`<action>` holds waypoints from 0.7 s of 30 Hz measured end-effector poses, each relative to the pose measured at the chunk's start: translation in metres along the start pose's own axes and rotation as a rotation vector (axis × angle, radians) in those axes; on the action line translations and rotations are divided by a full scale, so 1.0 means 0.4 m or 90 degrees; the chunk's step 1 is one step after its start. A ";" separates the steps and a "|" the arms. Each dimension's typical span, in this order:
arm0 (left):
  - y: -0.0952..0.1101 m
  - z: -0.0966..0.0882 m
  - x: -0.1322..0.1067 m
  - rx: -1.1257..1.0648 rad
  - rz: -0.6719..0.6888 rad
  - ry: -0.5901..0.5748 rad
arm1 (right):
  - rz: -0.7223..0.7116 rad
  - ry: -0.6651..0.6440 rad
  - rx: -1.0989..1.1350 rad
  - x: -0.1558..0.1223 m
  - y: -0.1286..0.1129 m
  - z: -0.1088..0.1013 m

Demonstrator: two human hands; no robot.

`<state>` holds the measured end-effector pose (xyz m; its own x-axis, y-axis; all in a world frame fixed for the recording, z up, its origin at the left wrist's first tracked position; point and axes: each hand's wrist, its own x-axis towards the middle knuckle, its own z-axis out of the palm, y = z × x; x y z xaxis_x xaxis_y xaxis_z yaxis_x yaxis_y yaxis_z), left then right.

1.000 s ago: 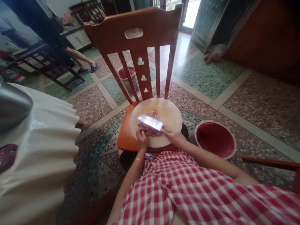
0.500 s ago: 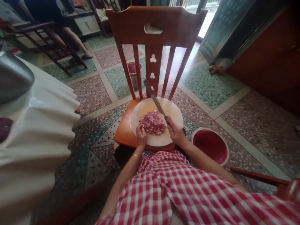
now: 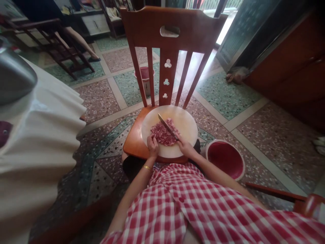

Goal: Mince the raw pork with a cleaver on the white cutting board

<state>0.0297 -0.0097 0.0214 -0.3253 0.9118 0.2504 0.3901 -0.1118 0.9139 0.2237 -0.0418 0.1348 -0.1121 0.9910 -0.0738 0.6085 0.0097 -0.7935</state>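
Observation:
A mound of minced meat (image 3: 162, 135) lies on a round, pale cutting board (image 3: 186, 123), which rests on the seat of a wooden chair (image 3: 135, 135). My right hand (image 3: 186, 147) is closed around the handle of a kitchen knife (image 3: 166, 124). The blade is down on the meat, slanting away to the upper left, and shows nearly edge-on. At the meat's left edge, my left hand (image 3: 152, 146) has its fingers curled together; whatever may be in them is hidden.
On the floor at right stands a red-lined bucket (image 3: 225, 159), and a smaller bin (image 3: 146, 79) is behind the chair. A cloth-covered table (image 3: 50, 125) bears a metal vessel (image 3: 15, 78) at left. Beyond, a person's leg (image 3: 82, 42) shows by a dark wooden chair (image 3: 61, 57).
The knife has come down from a raised position onto the meat, my right hand moving slightly left and lower with it. My left hand stays by the meat.

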 end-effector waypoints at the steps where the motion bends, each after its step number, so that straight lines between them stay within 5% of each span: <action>1: 0.001 0.000 0.000 0.001 -0.002 -0.003 | 0.030 -0.027 -0.006 0.000 0.010 0.006; 3: 0.002 0.000 0.000 0.000 -0.004 -0.009 | 0.039 -0.042 0.000 -0.003 0.000 -0.005; 8: -0.006 0.004 0.000 -0.013 0.005 0.003 | -0.111 0.046 0.035 -0.014 -0.078 -0.040; 14: -0.012 0.001 0.001 -0.007 0.000 -0.004 | 0.018 -0.066 -0.036 -0.008 0.000 0.009; 21: -0.015 0.003 -0.001 -0.019 -0.002 0.000 | -0.104 0.038 0.002 -0.023 -0.053 -0.032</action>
<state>0.0286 -0.0090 0.0154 -0.3270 0.9120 0.2476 0.3628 -0.1208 0.9240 0.2219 -0.0495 0.1601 -0.1621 0.9824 0.0932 0.5831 0.1716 -0.7941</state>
